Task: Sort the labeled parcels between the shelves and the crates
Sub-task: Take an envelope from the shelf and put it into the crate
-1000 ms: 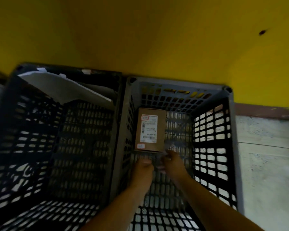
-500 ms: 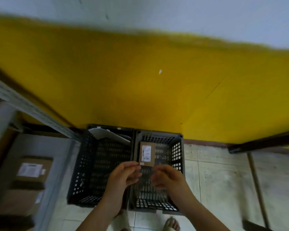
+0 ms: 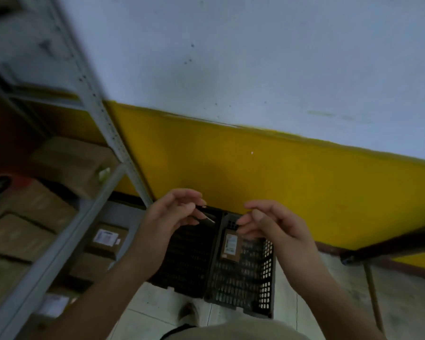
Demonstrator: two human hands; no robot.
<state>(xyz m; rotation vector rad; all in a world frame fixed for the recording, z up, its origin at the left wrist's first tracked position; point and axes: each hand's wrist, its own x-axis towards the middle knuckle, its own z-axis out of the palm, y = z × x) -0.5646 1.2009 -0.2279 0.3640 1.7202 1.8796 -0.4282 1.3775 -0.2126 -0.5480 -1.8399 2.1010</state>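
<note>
Both hands have risen, left hand (image 3: 168, 214) and right hand (image 3: 272, 227) empty, parcel (image 3: 229, 245) in the grey crate (image 3: 245, 288).

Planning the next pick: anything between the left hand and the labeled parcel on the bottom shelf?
Nothing visible. The left hand is empty, raised over the crates; the labeled parcel lies lower left on the shelf, its top uncovered. The shelf post stands behind that path, not across it.

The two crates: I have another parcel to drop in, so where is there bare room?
The grey crate has bare floor in front of its single labeled parcel, which lies at the far end. The black crate looks bare apart from a paper at its far rim. The shelves alongside are crowded with boxes.
</note>
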